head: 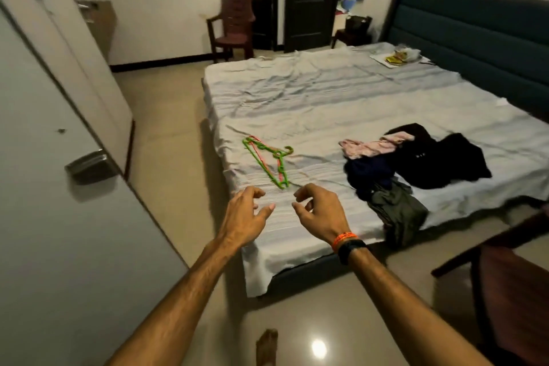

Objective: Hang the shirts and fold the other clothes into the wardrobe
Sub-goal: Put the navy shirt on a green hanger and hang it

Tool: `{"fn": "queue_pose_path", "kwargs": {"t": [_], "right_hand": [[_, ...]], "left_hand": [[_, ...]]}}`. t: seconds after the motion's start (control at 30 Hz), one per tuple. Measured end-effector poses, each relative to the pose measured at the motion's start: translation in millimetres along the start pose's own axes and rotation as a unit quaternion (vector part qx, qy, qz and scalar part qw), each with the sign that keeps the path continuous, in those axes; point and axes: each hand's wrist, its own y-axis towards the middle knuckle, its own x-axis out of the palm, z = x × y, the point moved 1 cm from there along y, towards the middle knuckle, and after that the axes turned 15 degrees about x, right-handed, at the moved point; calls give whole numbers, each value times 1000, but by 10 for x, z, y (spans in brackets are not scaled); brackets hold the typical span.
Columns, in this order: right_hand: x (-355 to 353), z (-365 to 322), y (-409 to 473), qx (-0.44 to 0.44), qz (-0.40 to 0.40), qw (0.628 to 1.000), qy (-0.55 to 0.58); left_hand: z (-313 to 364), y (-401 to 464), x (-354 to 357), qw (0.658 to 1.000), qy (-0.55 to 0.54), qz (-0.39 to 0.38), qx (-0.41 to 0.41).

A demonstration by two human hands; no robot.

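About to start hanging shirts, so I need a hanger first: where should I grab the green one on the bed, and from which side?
Probably take the green hanger by its near corner, closest to the right hand. It lies flat on the bed stacked with a red hanger, hooks pointing toward the clothes pile. Come from above at the bed's near edge and pinch the thin bar; both hands are empty.

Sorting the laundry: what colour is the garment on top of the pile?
Pale pink garment, seen in the head view.
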Motion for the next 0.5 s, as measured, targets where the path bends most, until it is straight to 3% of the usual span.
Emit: {"fn": "queue_pose_path", "kwargs": {"t": [0.17,0.5], "right_hand": [[-93,593,488,145,8,989,15],[-541,1899,1270,331,65,939,64]], "left_hand": [[-126,843,725,994,-47,-98,-5],[14,2226,2089,965,-83,-249,-10]]}}
